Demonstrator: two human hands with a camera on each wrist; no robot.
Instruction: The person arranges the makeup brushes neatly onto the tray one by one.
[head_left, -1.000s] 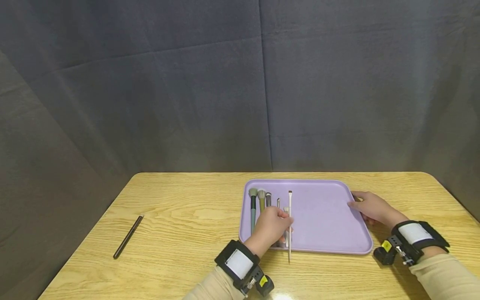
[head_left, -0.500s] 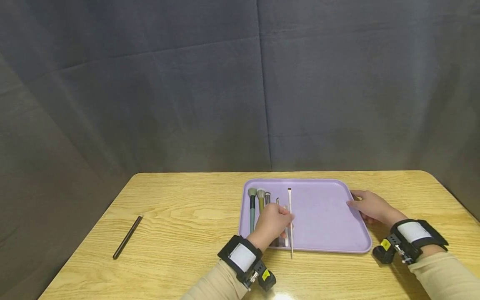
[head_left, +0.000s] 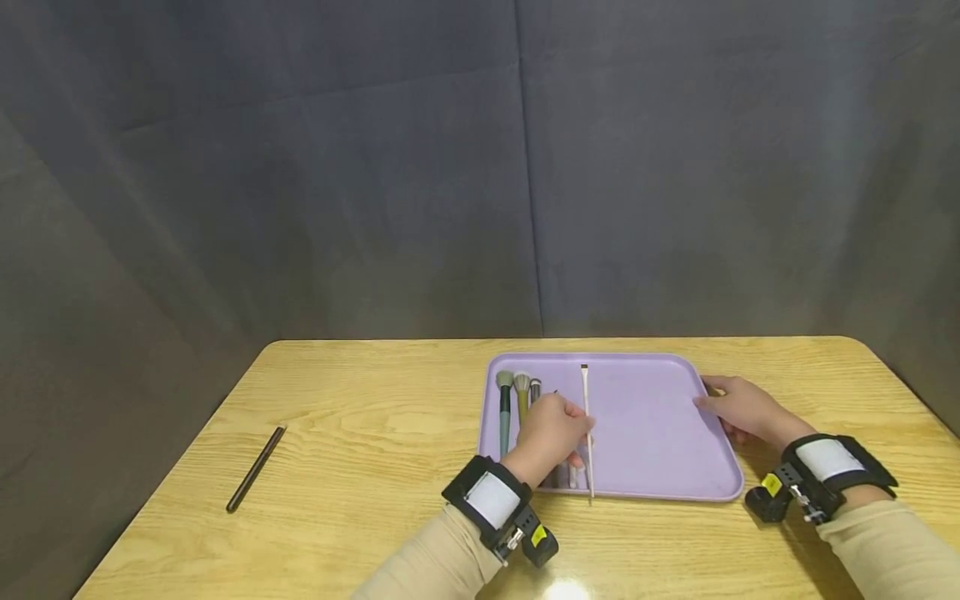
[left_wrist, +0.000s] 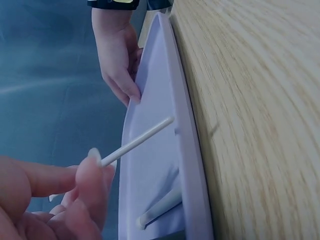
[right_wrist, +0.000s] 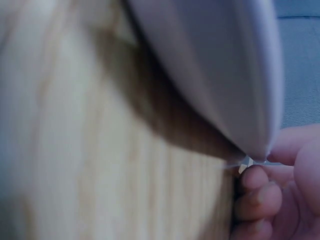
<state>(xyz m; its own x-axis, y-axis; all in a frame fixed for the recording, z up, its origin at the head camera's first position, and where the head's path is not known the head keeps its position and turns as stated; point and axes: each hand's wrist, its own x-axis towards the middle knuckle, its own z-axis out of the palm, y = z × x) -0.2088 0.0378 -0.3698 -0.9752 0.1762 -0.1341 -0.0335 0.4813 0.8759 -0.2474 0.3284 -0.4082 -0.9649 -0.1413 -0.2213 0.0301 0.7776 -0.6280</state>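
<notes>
Fingers of the left hand (head_left: 553, 433) pinch a slim white makeup brush (head_left: 586, 387) above the lilac tray (head_left: 645, 433); the right hand (head_left: 742, 408) grips the tray's right edge.
On the wooden table (head_left: 375, 400), the tray sits right of the middle, and from where I stand the work looks mostly done: a green-headed brush (head_left: 505, 425), an olive-handled brush (head_left: 522, 396) and a smaller-headed dark brush (head_left: 535, 389) already lie side by side at its left end, more being partly hidden by the left hand. One dark brown brush (head_left: 256, 469) lies well apart on the left, apparently left to do. The slim white one, pointing near to far, seems not yet laid down.
</notes>
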